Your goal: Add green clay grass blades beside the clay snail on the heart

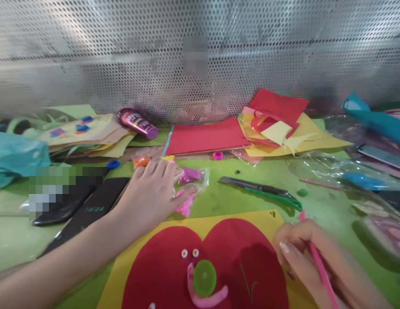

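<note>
My left hand (154, 186) reaches over small clear bags of clay. Its thumb stretches out apart from the other fingers, against a bag of pink clay (185, 205); the fingertips are hidden behind the knuckles. My right hand (311, 257) is closed around a slim pink stick-like tool (322, 274), its tip poking out above the fingers. That hand rests at the right edge of a red paper heart (148, 266) on a yellow sheet (277, 219). A pink clay worm (209, 300) with two googly eyes and a green clay disc (204, 278) lie on the heart.
Beyond the yellow sheet lies a green-and-black box cutter (258, 187). Dark phones (96, 208) are left of my left arm. Red paper (206, 136), yellow scraps and a purple tube (137, 122) sit along a perforated metal panel (148, 64). Plastic wrappers (335, 165) are at right.
</note>
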`<act>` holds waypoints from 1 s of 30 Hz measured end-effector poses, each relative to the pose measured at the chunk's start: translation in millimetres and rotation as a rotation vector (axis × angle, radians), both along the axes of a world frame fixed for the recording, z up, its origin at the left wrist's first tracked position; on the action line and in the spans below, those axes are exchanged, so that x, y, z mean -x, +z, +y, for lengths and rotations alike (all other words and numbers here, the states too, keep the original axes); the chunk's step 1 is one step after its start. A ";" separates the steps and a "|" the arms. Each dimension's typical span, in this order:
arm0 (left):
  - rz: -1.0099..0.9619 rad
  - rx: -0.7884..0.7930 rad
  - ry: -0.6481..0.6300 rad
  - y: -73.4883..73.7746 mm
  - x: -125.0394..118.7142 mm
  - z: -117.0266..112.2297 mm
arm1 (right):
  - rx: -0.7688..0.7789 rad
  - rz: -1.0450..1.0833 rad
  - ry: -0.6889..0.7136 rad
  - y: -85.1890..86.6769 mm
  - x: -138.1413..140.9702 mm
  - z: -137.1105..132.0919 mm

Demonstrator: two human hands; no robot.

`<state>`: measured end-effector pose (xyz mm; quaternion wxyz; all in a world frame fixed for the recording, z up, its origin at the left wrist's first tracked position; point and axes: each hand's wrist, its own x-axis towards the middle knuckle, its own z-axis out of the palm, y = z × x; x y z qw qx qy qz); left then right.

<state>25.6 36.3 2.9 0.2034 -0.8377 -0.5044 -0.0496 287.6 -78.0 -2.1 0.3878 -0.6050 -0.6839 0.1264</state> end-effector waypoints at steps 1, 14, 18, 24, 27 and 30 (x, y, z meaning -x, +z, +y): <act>0.005 -0.001 0.028 0.5 -0.8 0.6 | 0.011 -0.006 0.046 -1.1 -2.7 -0.6; 0.162 0.265 -0.089 10.1 36.6 20.1 | 0.242 0.223 0.013 -6.8 0.0 3.6; 0.124 0.297 -0.077 9.8 29.7 17.4 | 0.235 0.217 0.045 -7.1 -5.2 8.1; -0.092 0.315 0.012 17.8 23.3 18.7 | 0.151 0.204 0.072 -7.1 -16.5 11.9; -0.229 0.321 0.069 18.7 23.0 19.8 | 0.178 0.227 0.086 -6.3 -13.7 13.2; -0.300 0.343 0.036 13.1 15.6 14.6 | 0.211 0.260 0.138 -2.0 -6.2 15.2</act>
